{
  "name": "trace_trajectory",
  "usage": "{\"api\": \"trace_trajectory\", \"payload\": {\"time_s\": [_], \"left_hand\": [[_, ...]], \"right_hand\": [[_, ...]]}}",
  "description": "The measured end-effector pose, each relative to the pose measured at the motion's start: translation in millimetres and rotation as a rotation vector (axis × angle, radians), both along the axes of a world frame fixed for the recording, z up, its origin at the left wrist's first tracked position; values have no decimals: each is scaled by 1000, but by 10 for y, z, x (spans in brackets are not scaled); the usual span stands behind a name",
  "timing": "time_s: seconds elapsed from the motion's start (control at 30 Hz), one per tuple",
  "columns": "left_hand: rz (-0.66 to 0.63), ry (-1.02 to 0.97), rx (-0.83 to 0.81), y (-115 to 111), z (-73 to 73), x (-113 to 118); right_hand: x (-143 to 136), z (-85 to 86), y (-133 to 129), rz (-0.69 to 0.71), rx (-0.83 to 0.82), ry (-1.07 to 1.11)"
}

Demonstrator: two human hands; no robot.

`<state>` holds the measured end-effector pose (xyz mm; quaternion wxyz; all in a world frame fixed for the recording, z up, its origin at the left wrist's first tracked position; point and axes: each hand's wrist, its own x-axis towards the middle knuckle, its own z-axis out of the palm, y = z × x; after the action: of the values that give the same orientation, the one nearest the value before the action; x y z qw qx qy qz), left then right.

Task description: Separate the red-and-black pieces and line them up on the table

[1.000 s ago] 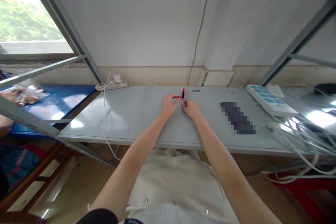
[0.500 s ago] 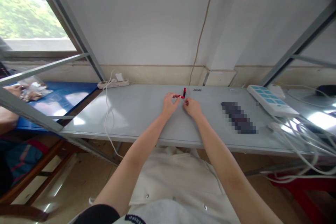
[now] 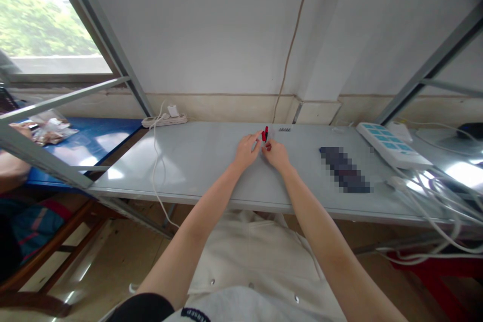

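At the middle of the grey table, my left hand [image 3: 246, 153] has its fingertips at a small red piece [image 3: 263, 136], which appears pinched and upright. Just beside that piece stands a small red-and-black part [image 3: 266, 132]. My right hand [image 3: 277, 154] rests to the right, its fingers curled in a pinch near the base of these parts. What lies between those fingers is too small to make out. Behind my right hand, several tiny dark pieces [image 3: 284, 130] lie in a row.
A dark pixelated rectangle [image 3: 345, 170] lies right of my hands. A white power strip [image 3: 392, 145] and loose cables [image 3: 433, 201] are farther right. Another strip [image 3: 165, 120] with a hanging cord sits back left. Another person's arm [image 3: 15, 168] is at a blue table [image 3: 101, 133].
The red piece at my left fingertips has turned from lying sideways to upright. My left fingers have shifted slightly; my right hand has hardly moved.
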<state>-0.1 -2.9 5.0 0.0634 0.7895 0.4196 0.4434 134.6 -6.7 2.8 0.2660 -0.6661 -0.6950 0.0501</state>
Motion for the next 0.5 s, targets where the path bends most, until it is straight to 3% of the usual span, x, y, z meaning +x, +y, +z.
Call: {"api": "trace_trajectory", "payload": {"time_s": [0.27, 0.5], "left_hand": [[-70, 125, -47, 54, -96, 24], [-87, 87, -49, 74, -100, 33]], "right_hand": [[-18, 22, 16, -14, 63, 149], [-21, 28, 24, -3, 59, 166]]}}
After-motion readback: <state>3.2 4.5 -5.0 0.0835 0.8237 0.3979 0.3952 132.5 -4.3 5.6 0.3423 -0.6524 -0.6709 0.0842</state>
